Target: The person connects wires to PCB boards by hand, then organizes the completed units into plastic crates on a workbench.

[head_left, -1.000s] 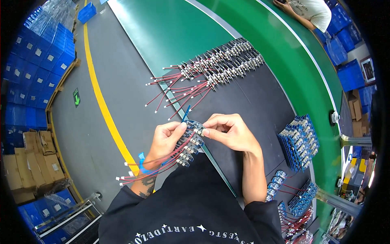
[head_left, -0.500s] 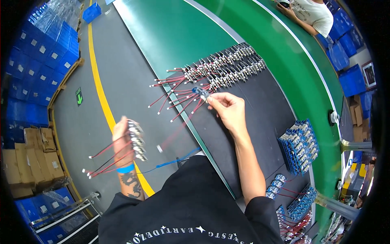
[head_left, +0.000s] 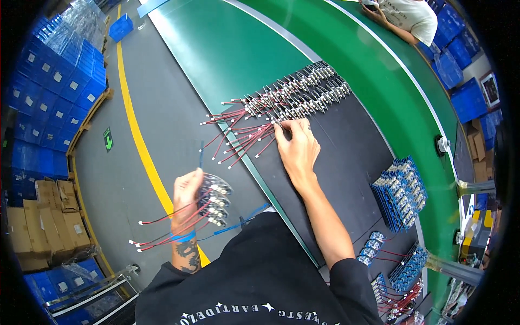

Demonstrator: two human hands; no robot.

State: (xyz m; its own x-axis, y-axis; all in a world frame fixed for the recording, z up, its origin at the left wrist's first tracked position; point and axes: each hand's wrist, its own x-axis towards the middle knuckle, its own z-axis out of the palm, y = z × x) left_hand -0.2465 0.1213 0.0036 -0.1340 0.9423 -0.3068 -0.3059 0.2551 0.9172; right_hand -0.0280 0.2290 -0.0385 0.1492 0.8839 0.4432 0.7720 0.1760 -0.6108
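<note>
My left hand (head_left: 187, 190) is closed around the edge of a strip of small round circuit boards (head_left: 218, 201), held up over the floor at the left of the bench. Red and black wires (head_left: 162, 221) trail from the strip across my wrist, ending in white plugs. My right hand (head_left: 298, 149) reaches over the black mat, thumb and fingers pinched at the near end of the standing rows. A small circuit board there is mostly hidden by the fingertips. Two rows of upright circuit boards (head_left: 295, 89) run away from it, their wires (head_left: 238, 130) hanging past the bench edge.
On the black mat (head_left: 346, 157) stand a stack of blue circuit-board panels (head_left: 398, 195) and more wired boards (head_left: 409, 268). A blue wrist strap cord (head_left: 230, 228) crosses near my lap. Blue crates (head_left: 51, 81) line the left; another person (head_left: 403, 19) is across the green bench.
My right hand has carried the small circuit board forward to the near end of the rows. My left hand has moved right with the strip, turning its boards more into view.
</note>
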